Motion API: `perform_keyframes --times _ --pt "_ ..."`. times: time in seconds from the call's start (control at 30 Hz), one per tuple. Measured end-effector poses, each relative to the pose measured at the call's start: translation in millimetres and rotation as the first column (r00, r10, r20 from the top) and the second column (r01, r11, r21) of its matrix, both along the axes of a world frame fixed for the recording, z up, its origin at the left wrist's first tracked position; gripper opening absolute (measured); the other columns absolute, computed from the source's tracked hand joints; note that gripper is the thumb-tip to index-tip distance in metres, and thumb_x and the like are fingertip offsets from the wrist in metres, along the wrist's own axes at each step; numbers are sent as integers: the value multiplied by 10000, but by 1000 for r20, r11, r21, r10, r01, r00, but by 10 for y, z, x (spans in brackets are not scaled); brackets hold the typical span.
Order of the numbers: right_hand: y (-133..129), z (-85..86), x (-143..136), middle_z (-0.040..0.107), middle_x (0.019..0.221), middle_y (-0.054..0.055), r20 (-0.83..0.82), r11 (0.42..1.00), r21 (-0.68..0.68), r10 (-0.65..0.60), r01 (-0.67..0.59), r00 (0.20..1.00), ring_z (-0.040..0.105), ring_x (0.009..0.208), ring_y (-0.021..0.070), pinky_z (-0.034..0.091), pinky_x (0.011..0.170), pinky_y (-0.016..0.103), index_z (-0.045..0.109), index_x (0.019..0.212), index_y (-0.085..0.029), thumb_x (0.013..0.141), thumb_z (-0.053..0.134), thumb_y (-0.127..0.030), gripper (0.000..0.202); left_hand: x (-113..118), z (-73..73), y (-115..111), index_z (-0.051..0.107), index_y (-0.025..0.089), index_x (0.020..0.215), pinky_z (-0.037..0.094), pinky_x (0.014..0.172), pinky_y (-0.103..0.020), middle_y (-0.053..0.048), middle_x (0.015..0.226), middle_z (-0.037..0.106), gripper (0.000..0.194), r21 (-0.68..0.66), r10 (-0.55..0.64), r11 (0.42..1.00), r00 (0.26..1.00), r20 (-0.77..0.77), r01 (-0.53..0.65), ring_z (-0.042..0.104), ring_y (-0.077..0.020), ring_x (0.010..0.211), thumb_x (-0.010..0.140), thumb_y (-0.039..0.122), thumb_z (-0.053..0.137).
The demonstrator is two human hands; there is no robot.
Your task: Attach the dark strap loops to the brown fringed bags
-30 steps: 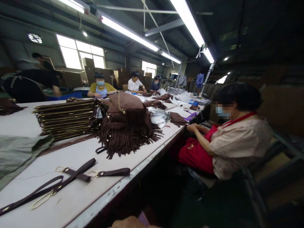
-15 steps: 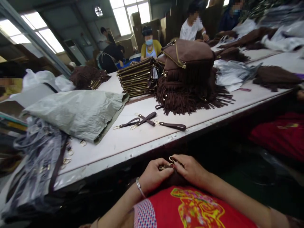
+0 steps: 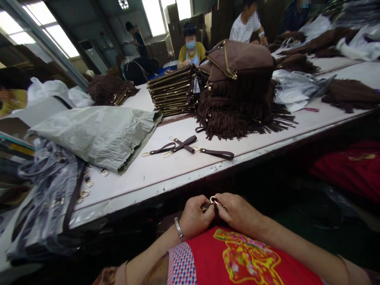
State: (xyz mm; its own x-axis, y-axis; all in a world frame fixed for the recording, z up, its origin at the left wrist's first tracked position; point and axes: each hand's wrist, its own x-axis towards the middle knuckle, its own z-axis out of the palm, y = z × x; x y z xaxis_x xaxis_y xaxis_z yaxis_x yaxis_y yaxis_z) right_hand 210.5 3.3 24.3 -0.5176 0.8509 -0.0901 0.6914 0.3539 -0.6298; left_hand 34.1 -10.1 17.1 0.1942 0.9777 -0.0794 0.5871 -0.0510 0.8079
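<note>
Both hands meet just above my lap, below the table edge. My right hand (image 3: 239,209) pinches a gold snap hook (image 3: 213,199), its curved end showing between the hands. My left hand (image 3: 197,214) is closed beside it, fingers curled round a small gold metal fitting (image 3: 204,206); what that belongs to is mostly hidden. Dark brown material shows faintly below and behind the fingers. On the table ahead lie several brown wrist straps (image 3: 216,153) with gold clasps. Behind them is a pile of brown fringed bags (image 3: 243,63).
A stack of flat bags with gold zips (image 3: 170,93) stands beside the pile. Left are a grey-green sheet (image 3: 97,132) and plastic-wrapped straps (image 3: 49,202) hanging over the edge. Clear plastic bags (image 3: 292,89) lie right. Co-workers are across the white table (image 3: 118,190).
My hands have come closer together, and the left fingers have curled further over the fitting. The gold hook now sits right between the fingertips. The camera view has shifted slightly.
</note>
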Motion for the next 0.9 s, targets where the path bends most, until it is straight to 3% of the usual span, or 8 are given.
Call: perform_keyframes --times 0.17,0.33,0.5,0.7,0.83,0.9 --pt "-24 27 30 668 843 71 59 1000 -10 28 -28 998 603 769 176 400 707 295 592 859 -164 941 410 -214 206 14 -5 -25 652 155 666 363 544 -215 4 606 619 155 11 8 1000 999 -45 -8 524 -102 568 782 217 569" --pt "-22 83 92 682 828 73 88 999 -37 33 -29 996 606 751 178 381 682 295 602 839 -167 931 424 -227 209 4 -17 -27 690 166 735 404 593 -241 -23 674 668 146 58 -62 996 992 -111 69 577 -130 621 812 240 591" --pt "11 151 234 682 792 42 -21 990 -122 76 -78 997 584 696 146 373 648 265 607 788 -179 899 461 -231 191 -9 -37 -28 679 159 843 452 662 -268 -60 774 676 123 170 -162 966 970 -184 193 601 -165 717 844 243 588" --pt "-53 101 321 654 718 20 -110 978 -149 131 -147 985 540 641 123 349 614 255 589 719 -172 865 420 -149 224 -47 -83 -33 645 156 854 463 664 -263 -67 782 649 160 237 -260 921 942 -212 308 590 -163 728 904 249 524" --pt "-90 72 373 590 675 -6 -283 932 -338 35 -133 959 486 629 110 339 586 248 597 707 -167 921 415 -274 300 -26 -36 -37 650 159 878 464 683 -263 -67 805 656 188 216 -265 928 947 -184 302 597 -163 756 918 280 512" --pt "-87 69 435 484 587 -41 -357 828 -544 -86 -133 930 401 533 84 285 496 232 608 738 -163 923 441 -393 339 -42 -12 -31 660 173 897 466 698 -262 -56 826 671 172 151 -273 942 946 -174 300 606 -163 770 898 309 554"
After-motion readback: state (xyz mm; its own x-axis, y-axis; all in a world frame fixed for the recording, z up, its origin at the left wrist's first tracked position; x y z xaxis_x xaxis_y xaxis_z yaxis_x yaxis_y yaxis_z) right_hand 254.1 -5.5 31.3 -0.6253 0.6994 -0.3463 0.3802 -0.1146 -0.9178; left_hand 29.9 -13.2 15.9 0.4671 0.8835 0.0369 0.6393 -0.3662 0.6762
